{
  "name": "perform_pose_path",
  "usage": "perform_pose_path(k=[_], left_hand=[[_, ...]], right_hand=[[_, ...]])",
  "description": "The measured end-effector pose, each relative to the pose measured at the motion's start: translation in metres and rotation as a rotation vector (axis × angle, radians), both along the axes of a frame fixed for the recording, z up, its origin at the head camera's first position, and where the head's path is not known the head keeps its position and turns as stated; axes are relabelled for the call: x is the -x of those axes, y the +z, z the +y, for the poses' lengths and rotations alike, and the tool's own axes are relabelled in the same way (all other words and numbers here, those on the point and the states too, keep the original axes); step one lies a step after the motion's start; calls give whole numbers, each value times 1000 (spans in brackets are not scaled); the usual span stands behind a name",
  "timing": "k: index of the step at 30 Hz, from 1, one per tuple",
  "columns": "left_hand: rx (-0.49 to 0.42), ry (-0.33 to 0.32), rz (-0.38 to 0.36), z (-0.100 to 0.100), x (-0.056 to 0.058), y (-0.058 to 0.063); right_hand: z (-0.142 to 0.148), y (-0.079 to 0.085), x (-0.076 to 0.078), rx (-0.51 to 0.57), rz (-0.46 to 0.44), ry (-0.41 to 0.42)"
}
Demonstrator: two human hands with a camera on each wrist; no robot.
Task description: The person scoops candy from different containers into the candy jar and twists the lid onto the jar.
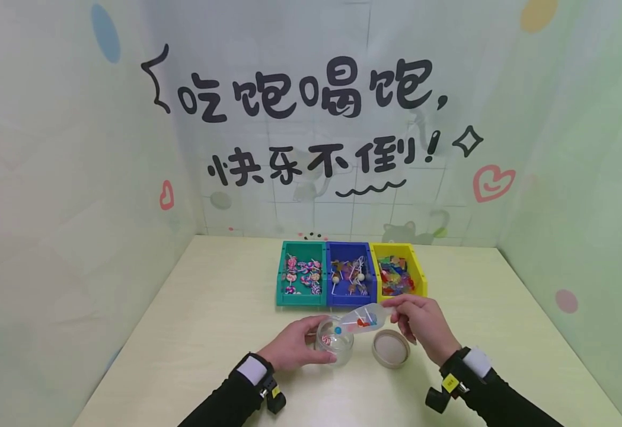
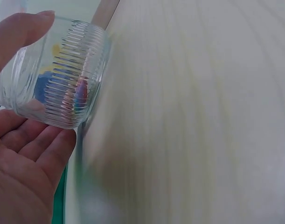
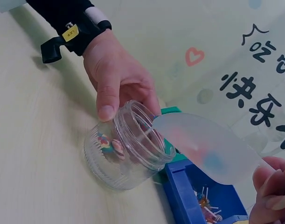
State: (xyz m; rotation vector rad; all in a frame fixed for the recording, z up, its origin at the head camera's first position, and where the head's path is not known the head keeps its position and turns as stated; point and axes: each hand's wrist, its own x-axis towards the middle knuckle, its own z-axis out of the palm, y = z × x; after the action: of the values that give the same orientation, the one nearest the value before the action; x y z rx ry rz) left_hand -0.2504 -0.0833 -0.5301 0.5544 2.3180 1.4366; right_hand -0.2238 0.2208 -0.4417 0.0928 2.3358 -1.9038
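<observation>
My left hand grips a clear glass jar, fingers on one side and thumb on the other. The ribbed jar leans in the right wrist view, with a few colourful candy-like pieces low inside. From the right, my right hand pinches the handle of a translucent white scoop. Red and blue pieces lie in the scoop, whose tip overlaps the jar's mouth in the head view. A blue bead shows right at that tip.
Behind the hands stand joined bins: green with swirl lollipop pieces, blue with small stick lollipops, yellow with translucent coloured bits. A round lid lies on the table right of the jar. Printed walls enclose the table.
</observation>
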Motion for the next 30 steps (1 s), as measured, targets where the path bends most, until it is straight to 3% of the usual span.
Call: perform_pose_path(k=[21, 30], left_hand=[[-21, -24, -10, -2, 2, 3], [-10, -19, -8, -2, 0, 3]], right_hand=[[-4, 6, -2, -76, 96, 56], [-5, 3, -4, -86, 99, 35]])
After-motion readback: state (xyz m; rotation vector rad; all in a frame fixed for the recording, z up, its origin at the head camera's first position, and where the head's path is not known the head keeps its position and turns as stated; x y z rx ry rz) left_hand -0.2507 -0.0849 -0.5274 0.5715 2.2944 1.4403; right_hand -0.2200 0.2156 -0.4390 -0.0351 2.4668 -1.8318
